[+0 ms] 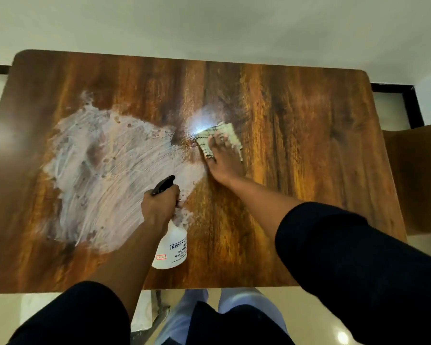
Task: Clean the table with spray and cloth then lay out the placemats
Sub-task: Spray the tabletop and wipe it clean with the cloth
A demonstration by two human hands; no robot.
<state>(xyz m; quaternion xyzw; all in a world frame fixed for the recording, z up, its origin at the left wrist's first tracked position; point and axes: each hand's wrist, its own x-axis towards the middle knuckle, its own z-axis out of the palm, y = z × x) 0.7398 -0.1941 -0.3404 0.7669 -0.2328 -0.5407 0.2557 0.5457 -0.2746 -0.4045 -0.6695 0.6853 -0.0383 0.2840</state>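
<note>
Left hand [159, 205] grips spray bottle [171, 247]; right hand [223, 158] presses cloth [219, 138] flat.

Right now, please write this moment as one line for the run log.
stage: wiping | left hand: grips spray bottle | right hand: presses cloth on table | white smear: left half | placemats: not visible

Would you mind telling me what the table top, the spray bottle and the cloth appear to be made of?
Table top: glossy wood or wood-look laminate; grain and glare show.
Spray bottle: white, probably plastic, with a printed label and black trigger.
Cloth: soft woven fabric, pale with dark checked lines.
</note>
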